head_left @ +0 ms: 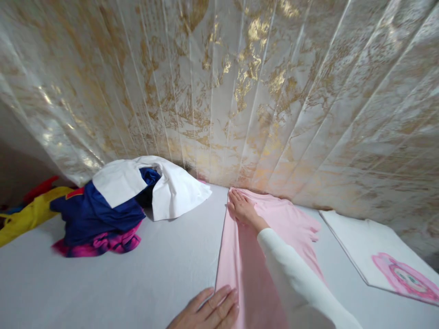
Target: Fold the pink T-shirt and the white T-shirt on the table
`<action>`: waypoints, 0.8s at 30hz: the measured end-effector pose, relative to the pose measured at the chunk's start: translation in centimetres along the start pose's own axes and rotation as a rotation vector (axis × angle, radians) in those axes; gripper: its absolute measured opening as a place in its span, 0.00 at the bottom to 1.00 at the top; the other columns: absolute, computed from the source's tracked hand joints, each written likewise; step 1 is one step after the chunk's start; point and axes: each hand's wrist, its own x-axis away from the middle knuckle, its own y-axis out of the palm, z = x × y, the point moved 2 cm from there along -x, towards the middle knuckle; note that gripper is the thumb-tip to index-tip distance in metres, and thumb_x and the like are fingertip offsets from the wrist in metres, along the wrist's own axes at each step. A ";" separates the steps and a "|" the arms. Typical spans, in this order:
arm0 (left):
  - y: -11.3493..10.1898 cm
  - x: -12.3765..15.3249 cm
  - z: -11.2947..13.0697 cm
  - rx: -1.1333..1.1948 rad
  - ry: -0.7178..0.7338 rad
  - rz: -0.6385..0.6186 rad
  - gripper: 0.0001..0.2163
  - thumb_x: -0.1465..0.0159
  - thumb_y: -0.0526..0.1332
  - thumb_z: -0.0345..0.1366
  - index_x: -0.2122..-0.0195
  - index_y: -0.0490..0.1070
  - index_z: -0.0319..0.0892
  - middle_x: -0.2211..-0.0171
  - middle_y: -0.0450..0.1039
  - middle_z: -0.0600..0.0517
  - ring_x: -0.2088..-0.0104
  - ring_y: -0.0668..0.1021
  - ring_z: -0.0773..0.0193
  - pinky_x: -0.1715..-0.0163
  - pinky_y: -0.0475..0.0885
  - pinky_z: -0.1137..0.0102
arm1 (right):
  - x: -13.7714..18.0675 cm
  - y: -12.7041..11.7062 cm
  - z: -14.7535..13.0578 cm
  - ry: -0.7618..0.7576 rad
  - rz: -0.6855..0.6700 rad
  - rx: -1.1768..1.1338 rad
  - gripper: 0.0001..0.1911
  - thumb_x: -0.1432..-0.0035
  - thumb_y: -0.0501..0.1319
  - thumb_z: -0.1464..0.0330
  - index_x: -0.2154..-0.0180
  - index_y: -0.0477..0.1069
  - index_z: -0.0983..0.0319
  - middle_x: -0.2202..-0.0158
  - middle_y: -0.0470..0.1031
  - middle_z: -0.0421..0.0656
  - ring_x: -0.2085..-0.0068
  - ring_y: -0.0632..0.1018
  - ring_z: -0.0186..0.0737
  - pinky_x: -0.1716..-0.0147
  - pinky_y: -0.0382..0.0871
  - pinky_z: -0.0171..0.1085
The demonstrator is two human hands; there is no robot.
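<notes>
A pink short-sleeved shirt lies spread on the pale sheet, its left side turned inward in a long straight fold. My right hand, in a white sleeve, rests flat on the far end of that fold, fingers stretched out. Lower down, my left hand lies on the near part of the folded edge with its fingers extended; its wrist is cut off by the frame. Neither hand grips anything. One shirt sleeve sticks out to the right, and my right forearm covers part of the cloth.
A folded white garment with a pink cartoon print lies at the right. To the left is a heap with white cloth, navy cloth, magenta cloth and yellow cloth. A gold-patterned curtain hangs behind the pale sheet.
</notes>
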 end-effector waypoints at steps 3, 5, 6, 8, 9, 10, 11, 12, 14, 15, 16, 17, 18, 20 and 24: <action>-0.3 0.3 -0.3 0.102 -0.060 -0.096 0.26 0.30 0.50 0.28 0.32 0.47 0.42 0.34 0.54 0.52 0.35 0.59 0.65 0.39 0.55 0.70 | 1.5 -0.3 -2.1 0.040 0.028 -0.005 0.30 0.32 0.44 0.61 0.34 0.50 0.70 0.32 0.50 0.52 0.32 0.52 0.45 0.37 0.47 0.45; -0.9 0.3 -0.3 0.206 -0.108 -0.180 0.31 0.31 0.54 0.33 0.31 0.41 0.40 0.33 0.47 0.49 0.33 0.54 0.61 0.37 0.53 0.67 | 3.0 0.0 -3.7 0.056 0.046 -0.010 0.32 0.32 0.43 0.58 0.34 0.49 0.71 0.32 0.48 0.53 0.32 0.51 0.47 0.37 0.46 0.46; -1.3 0.3 -0.2 0.255 -0.131 -0.225 0.33 0.32 0.56 0.36 0.31 0.39 0.39 0.32 0.44 0.47 0.33 0.52 0.60 0.36 0.52 0.66 | 3.9 0.2 -4.3 0.061 0.051 -0.012 0.34 0.32 0.43 0.56 0.34 0.49 0.72 0.31 0.47 0.54 0.32 0.50 0.47 0.36 0.46 0.46; -2.1 0.1 0.0 0.330 -0.179 -0.303 0.36 0.34 0.58 0.39 0.31 0.38 0.40 0.32 0.39 0.46 0.32 0.49 0.57 0.36 0.51 0.62 | 5.4 0.8 -5.2 0.071 0.058 -0.014 0.35 0.33 0.45 0.54 0.34 0.49 0.72 0.31 0.46 0.55 0.31 0.48 0.49 0.36 0.44 0.46; -2.4 0.0 0.1 0.352 -0.208 -0.330 0.36 0.34 0.59 0.39 0.31 0.38 0.41 0.31 0.37 0.46 0.32 0.48 0.56 0.36 0.50 0.61 | 5.9 1.1 -5.4 0.078 0.066 -0.018 0.36 0.33 0.45 0.53 0.34 0.49 0.73 0.31 0.46 0.55 0.31 0.48 0.49 0.36 0.43 0.47; -2.8 -0.1 0.3 0.367 -0.237 -0.346 0.35 0.34 0.59 0.39 0.31 0.40 0.43 0.31 0.36 0.46 0.32 0.47 0.55 0.35 0.50 0.59 | 6.3 1.3 -5.5 0.086 0.077 -0.027 0.37 0.34 0.46 0.53 0.35 0.50 0.73 0.31 0.46 0.56 0.31 0.48 0.50 0.36 0.42 0.47; -3.2 -0.2 0.4 0.378 -0.262 -0.357 0.34 0.34 0.59 0.38 0.31 0.41 0.44 0.31 0.35 0.46 0.32 0.46 0.54 0.35 0.50 0.58 | 6.5 1.5 -5.5 0.094 0.091 -0.040 0.37 0.34 0.47 0.53 0.35 0.50 0.73 0.31 0.46 0.56 0.31 0.48 0.51 0.36 0.42 0.48; -3.5 -0.2 0.4 0.385 -0.280 -0.368 0.34 0.34 0.58 0.37 0.31 0.43 0.45 0.31 0.35 0.46 0.32 0.46 0.53 0.35 0.49 0.57 | 6.5 1.6 -5.4 0.100 0.104 -0.056 0.36 0.34 0.48 0.54 0.35 0.51 0.73 0.31 0.46 0.56 0.31 0.48 0.52 0.36 0.41 0.48; -3.9 -0.3 0.5 0.383 -0.301 -0.386 0.32 0.34 0.59 0.36 0.32 0.46 0.47 0.31 0.36 0.46 0.32 0.48 0.51 0.36 0.50 0.54 | 6.3 1.6 -5.2 0.098 0.117 -0.088 0.36 0.34 0.48 0.54 0.35 0.52 0.73 0.32 0.46 0.57 0.32 0.48 0.53 0.36 0.42 0.49; -4.0 -0.3 0.5 0.373 -0.305 -0.385 0.31 0.35 0.58 0.36 0.32 0.47 0.47 0.31 0.38 0.46 0.32 0.48 0.51 0.36 0.49 0.53 | 6.3 1.4 -5.1 0.087 0.116 -0.100 0.35 0.34 0.48 0.55 0.35 0.52 0.72 0.32 0.47 0.57 0.31 0.48 0.52 0.36 0.42 0.49; -4.0 -0.4 0.5 0.356 -0.309 -0.371 0.30 0.34 0.58 0.35 0.32 0.49 0.48 0.31 0.39 0.46 0.32 0.49 0.51 0.36 0.49 0.52 | 6.3 1.3 -4.9 0.071 0.112 -0.109 0.34 0.34 0.47 0.55 0.36 0.52 0.71 0.32 0.47 0.56 0.31 0.49 0.50 0.36 0.43 0.48; -4.0 -0.4 0.5 0.335 -0.310 -0.344 0.29 0.34 0.58 0.35 0.33 0.50 0.48 0.31 0.41 0.46 0.33 0.50 0.52 0.36 0.49 0.52 | 6.5 1.0 -4.7 0.057 0.108 -0.117 0.33 0.34 0.46 0.56 0.35 0.53 0.70 0.32 0.48 0.55 0.32 0.49 0.48 0.36 0.44 0.47; -4.0 -0.6 0.5 0.313 -0.316 -0.311 0.28 0.34 0.57 0.35 0.33 0.52 0.47 0.31 0.42 0.46 0.33 0.51 0.52 0.36 0.49 0.53 | 6.9 0.7 -4.3 0.049 0.107 -0.126 0.32 0.33 0.46 0.56 0.35 0.52 0.69 0.32 0.49 0.53 0.32 0.50 0.47 0.37 0.46 0.46; -4.0 -1.0 0.6 0.280 -0.330 -0.254 0.26 0.34 0.56 0.34 0.34 0.54 0.43 0.32 0.45 0.44 0.33 0.53 0.53 0.36 0.50 0.55 | 8.5 0.1 -3.1 0.051 0.110 -0.135 0.32 0.34 0.45 0.57 0.35 0.51 0.68 0.32 0.50 0.53 0.32 0.51 0.46 0.38 0.49 0.46; -4.0 -3.5 1.4 0.312 -0.392 -0.246 0.27 0.34 0.54 0.33 0.34 0.52 0.33 0.32 0.42 0.41 0.33 0.50 0.53 0.36 0.51 0.58 | 15.0 -0.8 1.8 0.126 0.210 -0.138 0.31 0.40 0.51 0.60 0.39 0.56 0.69 0.36 0.59 0.58 0.35 0.59 0.52 0.41 0.55 0.50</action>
